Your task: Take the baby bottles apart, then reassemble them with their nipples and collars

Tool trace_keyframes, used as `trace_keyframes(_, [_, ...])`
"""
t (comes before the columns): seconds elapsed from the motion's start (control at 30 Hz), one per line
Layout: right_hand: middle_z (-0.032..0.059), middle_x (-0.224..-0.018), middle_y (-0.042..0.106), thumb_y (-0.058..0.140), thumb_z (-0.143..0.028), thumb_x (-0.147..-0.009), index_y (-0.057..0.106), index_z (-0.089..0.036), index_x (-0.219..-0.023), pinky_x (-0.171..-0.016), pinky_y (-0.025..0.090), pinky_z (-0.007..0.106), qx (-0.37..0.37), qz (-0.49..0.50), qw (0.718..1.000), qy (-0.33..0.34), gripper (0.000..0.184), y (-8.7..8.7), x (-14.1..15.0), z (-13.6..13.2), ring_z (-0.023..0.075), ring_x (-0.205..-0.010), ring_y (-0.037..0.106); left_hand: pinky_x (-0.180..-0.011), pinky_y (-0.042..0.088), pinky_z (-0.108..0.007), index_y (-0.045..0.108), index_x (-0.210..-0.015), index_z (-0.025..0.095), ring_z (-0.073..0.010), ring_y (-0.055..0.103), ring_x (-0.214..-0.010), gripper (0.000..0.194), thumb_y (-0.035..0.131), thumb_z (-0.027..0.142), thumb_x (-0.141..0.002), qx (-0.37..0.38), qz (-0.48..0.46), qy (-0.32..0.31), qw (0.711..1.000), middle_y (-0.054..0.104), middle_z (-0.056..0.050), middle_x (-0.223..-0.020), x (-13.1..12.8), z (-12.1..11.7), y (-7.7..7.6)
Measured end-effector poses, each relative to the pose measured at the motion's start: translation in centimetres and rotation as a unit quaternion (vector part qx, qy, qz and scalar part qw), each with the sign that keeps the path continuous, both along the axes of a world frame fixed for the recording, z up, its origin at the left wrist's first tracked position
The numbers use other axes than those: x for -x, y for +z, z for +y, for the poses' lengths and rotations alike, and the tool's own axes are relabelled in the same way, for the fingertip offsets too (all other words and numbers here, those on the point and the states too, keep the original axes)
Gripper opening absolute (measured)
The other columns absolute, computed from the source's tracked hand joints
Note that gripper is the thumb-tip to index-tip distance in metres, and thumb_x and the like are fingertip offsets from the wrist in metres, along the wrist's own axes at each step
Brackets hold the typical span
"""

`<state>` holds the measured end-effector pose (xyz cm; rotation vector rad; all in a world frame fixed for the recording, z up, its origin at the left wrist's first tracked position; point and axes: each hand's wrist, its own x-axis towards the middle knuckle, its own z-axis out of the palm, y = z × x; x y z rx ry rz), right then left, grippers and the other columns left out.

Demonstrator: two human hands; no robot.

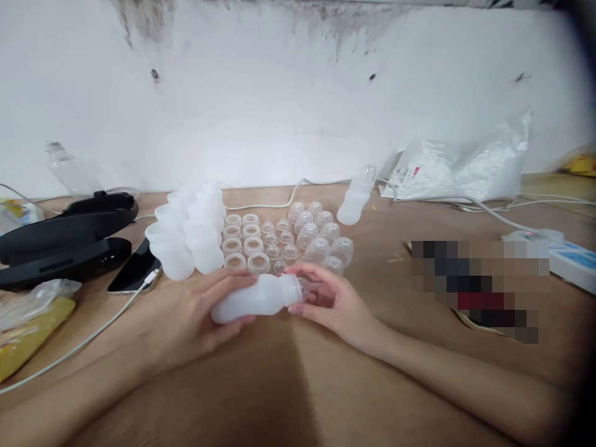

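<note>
Near the bench's front edge, at its middle, the left hand (195,316) wraps around a white plastic bottle (254,298) lying on its side, neck to the right. At that neck the right hand (333,301) pinches a clear teat (311,288) between fingertips. Just behind stand upright bottles (189,233), rows of rings (242,242) and clear caps (319,236). A phone (135,270) lies toward the left edge.

Brown table (279,385), white bottles (186,233), rings (242,239), clear caps (321,236), phone (135,268), cables (84,341)
</note>
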<state>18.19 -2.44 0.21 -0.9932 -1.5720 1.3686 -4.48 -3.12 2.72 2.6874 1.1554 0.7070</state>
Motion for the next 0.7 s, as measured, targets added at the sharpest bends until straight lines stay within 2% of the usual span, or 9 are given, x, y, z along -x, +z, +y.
trace_keyframes(0.13, [0.0007,-0.095,0.06,0.067,-0.022,-0.065,0.053,-0.024,-0.098,-0.068,0.05,0.027,-0.002,-0.009,1.0,0.006,0.036,0.1,0.1,0.0,0.0113,-0.075,0.059,-0.085,0.043,-0.035,0.041,-0.12,0.022,-0.0222,0.045,-0.111,0.041,0.05,0.015,-0.081,-0.154,0.091,-0.09,0.98,0.051,-0.008,-0.121,0.7,0.2,-0.5])
trace_keyframes(0.23, [0.0008,-0.094,0.06,0.066,-0.021,-0.065,0.053,-0.023,-0.098,-0.069,0.05,0.027,0.002,0.003,1.0,0.006,0.036,0.2,0.1,0.0,0.0112,-0.074,0.059,-0.081,0.044,-0.036,0.038,-0.121,0.024,-0.0236,0.046,-0.11,0.043,0.052,0.022,-0.08,-0.184,0.086,-0.074,0.976,0.047,-0.009,-0.123,0.8,0.1,-0.7])
trace_keyframes(0.37, [0.0003,-0.094,0.06,0.067,-0.02,-0.064,0.054,-0.024,-0.097,-0.068,0.05,0.027,-0.003,0.021,1.0,0.004,0.035,0.2,0.1,-0.1,0.0107,-0.072,0.059,-0.079,0.046,-0.038,0.028,-0.126,0.02,-0.0271,0.048,-0.106,0.059,0.051,0.042,-0.076,-0.091,-0.021,0.024,0.995,0.041,-0.015,-0.125,0.5,-0.2,-0.1])
trace_keyframes(0.4, [0.0001,-0.094,0.06,0.067,-0.02,-0.064,0.054,-0.024,-0.097,-0.068,0.05,0.027,-0.007,0.024,1.0,0.0,0.036,0.2,0.1,-0.1,0.0102,-0.07,0.059,-0.076,0.047,-0.037,0.028,-0.126,0.02,-0.0263,0.052,-0.1,0.057,0.048,0.042,-0.077,-0.056,-0.03,0.048,0.997,0.046,-0.014,-0.119,0.4,-0.3,0.2])
trace_keyframes(0.47, [0.0,-0.096,0.059,0.067,-0.02,-0.064,0.055,-0.025,-0.098,-0.066,0.05,0.025,-0.011,0.027,1.0,-0.01,0.037,0.1,0.0,-0.1,0.0091,-0.068,0.058,-0.064,0.049,-0.032,0.034,-0.122,0.02,-0.022,0.06,-0.077,0.048,0.042,0.042,-0.081,0.009,0.0,0.094,0.996,0.06,-0.008,-0.092,0.3,-0.5,0.8])
trace_keyframes(0.53, [0.0003,-0.098,0.059,0.068,-0.02,-0.063,0.055,-0.025,-0.098,-0.066,0.05,0.025,-0.014,0.026,0.999,-0.017,0.037,0.0,0.0,0.0,0.0091,-0.069,0.058,-0.053,0.047,-0.028,0.041,-0.116,0.022,-0.0173,0.059,-0.057,0.04,0.04,0.043,-0.082,0.045,0.05,0.115,0.991,0.061,-0.002,-0.07,0.3,-0.5,1.1])
trace_keyframes(0.6, [0.0005,-0.098,0.059,0.069,-0.02,-0.062,0.056,-0.024,-0.096,-0.067,0.05,0.024,-0.01,0.022,1.0,-0.018,0.037,0.0,0.0,0.1,0.0095,-0.071,0.059,-0.056,0.048,-0.027,0.041,-0.116,0.022,-0.0166,0.06,-0.062,0.039,0.044,0.041,-0.081,0.026,0.08,0.077,0.993,0.062,-0.003,-0.081,0.6,-0.2,0.8])
trace_keyframes(0.7, [0.0007,-0.096,0.06,0.069,-0.021,-0.062,0.056,-0.023,-0.095,-0.068,0.05,0.024,0.004,0.02,1.0,-0.012,0.036,-0.1,0.0,0.1,0.0103,-0.074,0.059,-0.073,0.048,-0.031,0.035,-0.121,0.022,-0.0221,0.055,-0.096,0.042,0.049,0.03,-0.081,-0.101,0.086,-0.032,0.991,0.049,-0.01,-0.118,1.4,0.4,-0.3])
